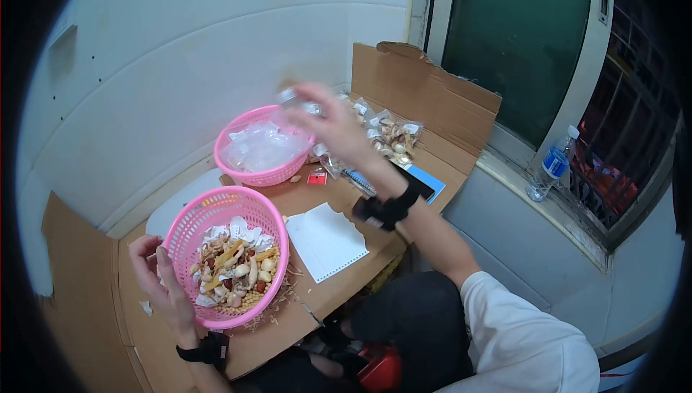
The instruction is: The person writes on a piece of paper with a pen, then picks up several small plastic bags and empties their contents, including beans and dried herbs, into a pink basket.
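Observation:
My left hand [162, 281] is at the left side of the near pink plastic basket [280, 223], its curled fingers against the wall by the rim. This basket leans towards me. Inside lie dried roots, pale bulb pieces, red dates, yellowish beans [254, 301] and crumpled white paper pieces [249, 233]. My right hand [324, 115] is raised over the far pink basket [223, 149] and smeared by motion. Its fingers are closed on something shiny and silvery-white [299, 102], too blurred to name. Clear plastic bags [263, 146] fill the far basket.
Filled clear packets [396, 137] lie against the upright cardboard flap [432, 90]. A torn notebook sheet [326, 241], a small red packet [317, 176] and a blue-edged notebook [425, 180] are on the cardboard-covered table. A water bottle [553, 164] stands on the windowsill.

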The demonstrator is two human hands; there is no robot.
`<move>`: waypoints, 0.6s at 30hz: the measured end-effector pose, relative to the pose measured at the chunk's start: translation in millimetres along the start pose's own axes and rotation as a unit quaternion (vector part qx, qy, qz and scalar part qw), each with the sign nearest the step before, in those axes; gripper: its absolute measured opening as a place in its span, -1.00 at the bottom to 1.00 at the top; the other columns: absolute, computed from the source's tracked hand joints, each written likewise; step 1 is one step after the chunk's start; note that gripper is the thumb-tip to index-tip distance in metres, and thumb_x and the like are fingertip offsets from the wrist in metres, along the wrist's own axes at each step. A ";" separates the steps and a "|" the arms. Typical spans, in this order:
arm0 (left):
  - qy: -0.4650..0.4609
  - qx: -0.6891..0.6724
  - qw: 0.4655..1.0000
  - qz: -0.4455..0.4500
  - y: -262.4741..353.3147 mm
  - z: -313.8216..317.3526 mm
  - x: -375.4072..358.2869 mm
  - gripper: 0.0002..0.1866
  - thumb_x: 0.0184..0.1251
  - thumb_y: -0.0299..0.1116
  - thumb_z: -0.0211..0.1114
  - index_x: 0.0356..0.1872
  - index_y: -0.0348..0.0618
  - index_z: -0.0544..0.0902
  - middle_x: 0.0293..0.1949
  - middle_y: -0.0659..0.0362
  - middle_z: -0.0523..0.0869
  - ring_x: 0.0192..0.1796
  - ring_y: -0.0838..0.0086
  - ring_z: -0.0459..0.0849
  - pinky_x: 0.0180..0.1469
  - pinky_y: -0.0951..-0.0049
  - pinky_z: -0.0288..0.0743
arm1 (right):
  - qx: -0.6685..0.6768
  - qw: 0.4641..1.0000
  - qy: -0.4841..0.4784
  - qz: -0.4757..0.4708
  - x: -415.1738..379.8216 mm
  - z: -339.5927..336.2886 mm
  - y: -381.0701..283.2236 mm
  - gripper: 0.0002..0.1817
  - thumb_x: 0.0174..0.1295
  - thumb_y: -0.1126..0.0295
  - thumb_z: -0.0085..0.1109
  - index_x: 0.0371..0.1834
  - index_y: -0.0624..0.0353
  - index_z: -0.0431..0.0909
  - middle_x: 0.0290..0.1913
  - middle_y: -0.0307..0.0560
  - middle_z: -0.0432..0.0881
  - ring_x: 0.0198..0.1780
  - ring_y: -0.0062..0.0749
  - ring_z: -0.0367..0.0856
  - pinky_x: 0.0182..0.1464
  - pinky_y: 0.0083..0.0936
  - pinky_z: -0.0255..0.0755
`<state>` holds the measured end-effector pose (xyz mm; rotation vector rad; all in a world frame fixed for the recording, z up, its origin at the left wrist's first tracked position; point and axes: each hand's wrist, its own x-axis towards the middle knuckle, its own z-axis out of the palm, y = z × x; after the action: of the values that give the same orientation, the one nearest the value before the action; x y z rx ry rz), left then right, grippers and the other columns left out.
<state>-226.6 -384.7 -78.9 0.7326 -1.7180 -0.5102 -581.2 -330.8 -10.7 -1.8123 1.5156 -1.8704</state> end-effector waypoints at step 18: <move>0.052 -0.084 0.995 0.035 -15.6 0.8 -2.4 -0.25 0.42 0.23 0.16 0.28 -0.29 0.39 0.11 0.04 0.56 0.21 0.25 0.52 0.29 0.23 0.34 | 0.087 0.951 -0.227 -0.192 -88.3 129.0 -64.1 -0.50 0.30 0.35 0.21 0.24 0.35 0.35 0.20 0.19 0.45 0.22 0.04 0.47 0.24 -0.18 0.39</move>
<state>-223.8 -394.2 -91.3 0.5672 -1.5774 -0.5506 -419.5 -309.6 -54.8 -2.3588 0.8631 -1.4972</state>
